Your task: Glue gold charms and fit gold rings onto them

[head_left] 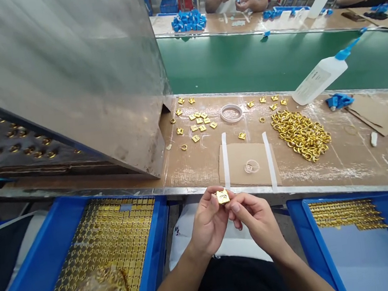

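My left hand (207, 224) pinches a small square gold piece (223, 196) between thumb and fingers, just in front of the bench edge. My right hand (255, 218) is closed beside it, its thumb and index finger pressed together at the piece's lower right; whether they grip a part of it is too small to tell. Beyond the hands lies a cardboard sheet (234, 159) held by white tape strips, with a small clear ring-shaped item (251, 166) on it. Loose square gold pieces (202, 128) are scattered behind, and a pile of gold rings (300, 134) sits to the right.
A metal housing (101, 81) stands at the left. Blue trays (157, 249) (308, 244) with gold pieces flank my lap. A white bottle (320, 80), tape roll (231, 113) and blue cloth (340, 100) are on the bench. Another person's hands (247, 3) work beyond the green belt (226, 61).
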Tool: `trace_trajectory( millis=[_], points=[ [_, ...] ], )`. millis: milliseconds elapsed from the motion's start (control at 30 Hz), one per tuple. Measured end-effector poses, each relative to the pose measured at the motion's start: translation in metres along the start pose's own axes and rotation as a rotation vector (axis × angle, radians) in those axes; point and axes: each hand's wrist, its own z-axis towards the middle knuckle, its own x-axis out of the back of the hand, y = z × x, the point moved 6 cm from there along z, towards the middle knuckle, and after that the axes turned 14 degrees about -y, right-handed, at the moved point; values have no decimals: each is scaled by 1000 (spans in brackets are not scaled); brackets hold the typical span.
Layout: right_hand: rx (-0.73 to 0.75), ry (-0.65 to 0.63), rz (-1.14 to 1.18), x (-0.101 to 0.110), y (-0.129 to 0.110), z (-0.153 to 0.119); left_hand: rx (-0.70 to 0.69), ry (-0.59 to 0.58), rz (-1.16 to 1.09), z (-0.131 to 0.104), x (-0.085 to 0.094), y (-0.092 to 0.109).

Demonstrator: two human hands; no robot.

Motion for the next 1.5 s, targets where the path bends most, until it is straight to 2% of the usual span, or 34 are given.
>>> trace_trajectory(
  millis=[233,633,1033,1133,1267,1367,1500],
  points=[
    [-1,-7,-11,-2,0,7,-14,67,-24,2,7,3],
    [6,-39,-15,-11,2,14,-58,76,-43,-2,10,9],
    [3,-112,-76,-18,4,19,-122,4,15,-5,14,19],
    [-12,-126,-90,-17,13,18,-136,14,46,-10,23,25],
    [-54,-141,-142,-12,34,22,-223,134,131,-28,46,47],
    [-59,-132,-275,-6,47,29,-250,228,181,-48,61,62],
    [112,-92,-593,3,44,41,-298,342,224,-74,78,78]
  ],
)
